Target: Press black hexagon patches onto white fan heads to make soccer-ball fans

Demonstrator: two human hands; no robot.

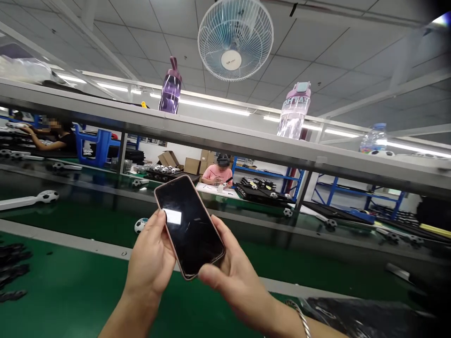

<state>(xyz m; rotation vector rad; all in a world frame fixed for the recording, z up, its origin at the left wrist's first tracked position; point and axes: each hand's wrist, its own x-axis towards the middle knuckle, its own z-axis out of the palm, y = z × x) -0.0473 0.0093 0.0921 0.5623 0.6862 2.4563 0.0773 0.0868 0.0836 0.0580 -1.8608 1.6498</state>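
A smartphone point(192, 239) in a pinkish case is held up in front of me, tilted, its screen dark apart from a bright white reflection. My left hand point(150, 256) grips its left edge, with the thumb along the side of the screen. On the other side, my right hand point(234, 272) closes round the right edge and lower corner, its thumb near the bottom of the screen. The fingers behind the phone are hidden. Just beyond my left hand lies a small soccer-ball piece point(141, 225), partly covered by the hand.
A green belt point(88, 216) carries white sticks with soccer-ball ends point(47, 197). Black parts point(14, 272) lie at left, a black plastic bag point(362, 317) at lower right. An overhead shelf point(225, 136) bears bottles point(294, 112). Co-workers point(216, 174) sit beyond; a fan point(235, 40) hangs above.
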